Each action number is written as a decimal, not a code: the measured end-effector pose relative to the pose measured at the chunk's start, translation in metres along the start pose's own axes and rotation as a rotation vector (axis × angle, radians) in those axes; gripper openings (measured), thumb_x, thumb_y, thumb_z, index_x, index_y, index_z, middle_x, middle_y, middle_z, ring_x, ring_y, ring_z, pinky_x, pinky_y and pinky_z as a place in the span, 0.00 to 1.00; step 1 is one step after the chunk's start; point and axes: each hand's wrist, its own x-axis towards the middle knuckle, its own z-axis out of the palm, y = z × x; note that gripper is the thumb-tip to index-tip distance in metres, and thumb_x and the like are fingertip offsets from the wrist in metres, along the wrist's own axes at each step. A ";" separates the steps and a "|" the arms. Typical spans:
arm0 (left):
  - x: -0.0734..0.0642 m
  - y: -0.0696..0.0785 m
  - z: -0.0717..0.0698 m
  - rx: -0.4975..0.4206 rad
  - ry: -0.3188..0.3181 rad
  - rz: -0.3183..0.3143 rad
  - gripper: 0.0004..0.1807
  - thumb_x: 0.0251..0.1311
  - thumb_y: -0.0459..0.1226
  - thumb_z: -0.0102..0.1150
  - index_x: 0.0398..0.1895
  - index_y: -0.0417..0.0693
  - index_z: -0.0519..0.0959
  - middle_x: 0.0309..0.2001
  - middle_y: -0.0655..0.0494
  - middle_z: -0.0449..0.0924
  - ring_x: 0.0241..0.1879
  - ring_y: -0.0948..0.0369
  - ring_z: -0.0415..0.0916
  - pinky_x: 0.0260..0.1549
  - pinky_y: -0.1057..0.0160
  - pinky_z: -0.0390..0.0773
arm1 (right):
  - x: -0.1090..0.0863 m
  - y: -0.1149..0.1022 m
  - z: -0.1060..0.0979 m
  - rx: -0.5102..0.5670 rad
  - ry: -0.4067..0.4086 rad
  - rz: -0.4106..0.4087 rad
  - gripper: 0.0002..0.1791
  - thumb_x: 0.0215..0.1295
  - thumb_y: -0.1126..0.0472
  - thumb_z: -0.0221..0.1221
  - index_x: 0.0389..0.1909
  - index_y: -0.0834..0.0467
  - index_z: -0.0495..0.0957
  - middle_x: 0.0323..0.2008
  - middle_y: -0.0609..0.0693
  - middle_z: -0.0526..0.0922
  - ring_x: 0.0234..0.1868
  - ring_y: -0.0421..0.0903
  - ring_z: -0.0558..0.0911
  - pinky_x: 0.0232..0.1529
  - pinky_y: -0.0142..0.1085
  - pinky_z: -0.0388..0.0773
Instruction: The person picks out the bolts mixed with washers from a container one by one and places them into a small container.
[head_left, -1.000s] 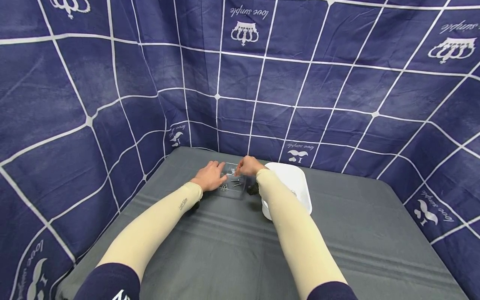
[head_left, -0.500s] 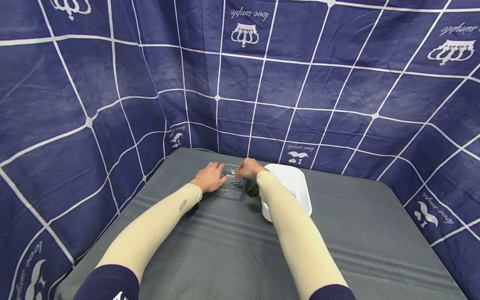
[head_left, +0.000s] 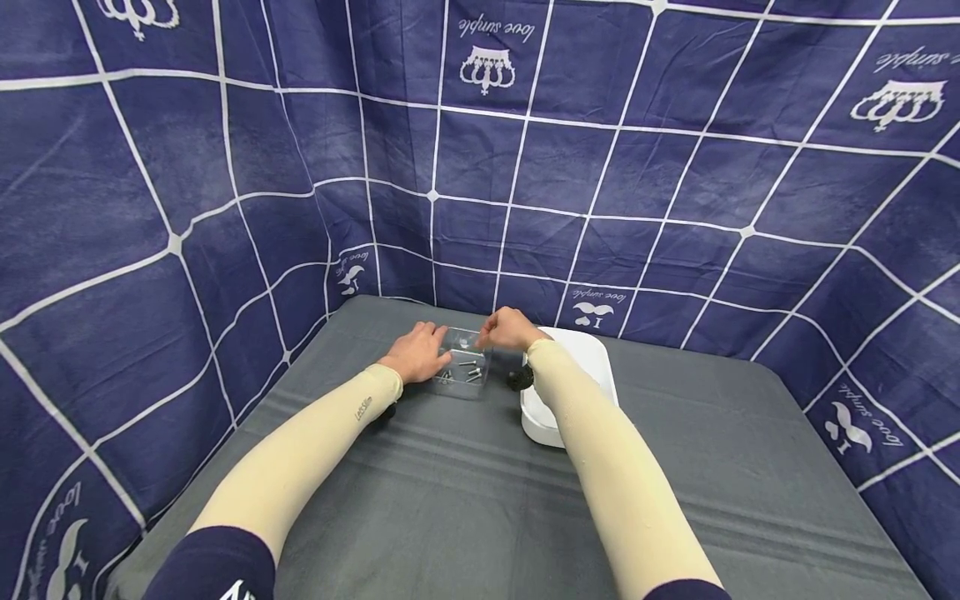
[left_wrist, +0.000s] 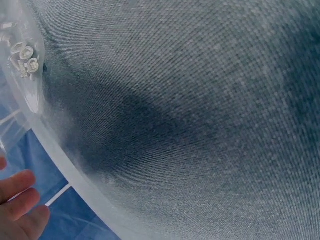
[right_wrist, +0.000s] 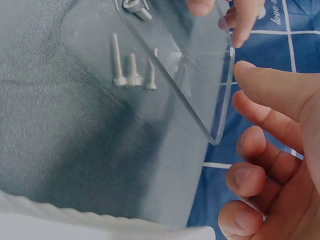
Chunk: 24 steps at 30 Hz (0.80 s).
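Observation:
A clear plastic box (head_left: 459,393) stands on the grey cloth with loose screws (right_wrist: 132,77) lying in its near part. Several small metal pieces, some ring-shaped (left_wrist: 27,52), lie in another part of it. My left hand (head_left: 416,354) rests at the box's left side, its fingers fairly straight and relaxed, with fingertips at the rim. Over the box's right edge is my right hand (head_left: 510,330). In the right wrist view its thumb and loosely bent fingers (right_wrist: 250,182) are beside the clear rim with nothing between them.
A white tray (head_left: 542,429) stands right of the box, partly under the right forearm. A black wrist device (head_left: 520,379) shows below the right wrist. Blue patterned cloth (head_left: 585,183) hangs behind the grey-covered table (head_left: 420,517).
My right hand and forearm have shifted slightly right, and its fingertips have drawn back toward the box's right edge. My left hand stays about where it was.

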 end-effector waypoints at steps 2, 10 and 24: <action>0.001 0.000 -0.001 0.005 0.003 0.006 0.35 0.71 0.50 0.50 0.75 0.40 0.62 0.68 0.39 0.67 0.71 0.45 0.62 0.66 0.44 0.69 | -0.003 0.002 -0.004 0.020 0.015 -0.009 0.08 0.58 0.54 0.71 0.30 0.54 0.87 0.31 0.44 0.86 0.38 0.44 0.79 0.44 0.35 0.75; 0.007 0.005 -0.005 0.031 0.033 0.034 0.34 0.71 0.50 0.51 0.73 0.39 0.65 0.67 0.40 0.68 0.70 0.46 0.63 0.66 0.46 0.69 | -0.017 0.020 -0.016 0.022 0.098 -0.013 0.08 0.57 0.56 0.70 0.33 0.56 0.87 0.29 0.44 0.85 0.37 0.44 0.76 0.42 0.35 0.72; 0.007 0.010 -0.002 0.033 0.064 0.073 0.34 0.70 0.50 0.50 0.72 0.39 0.66 0.65 0.40 0.69 0.68 0.46 0.64 0.65 0.46 0.70 | -0.028 0.044 -0.022 0.117 0.100 0.042 0.10 0.58 0.55 0.69 0.36 0.56 0.87 0.30 0.46 0.85 0.38 0.45 0.77 0.43 0.36 0.73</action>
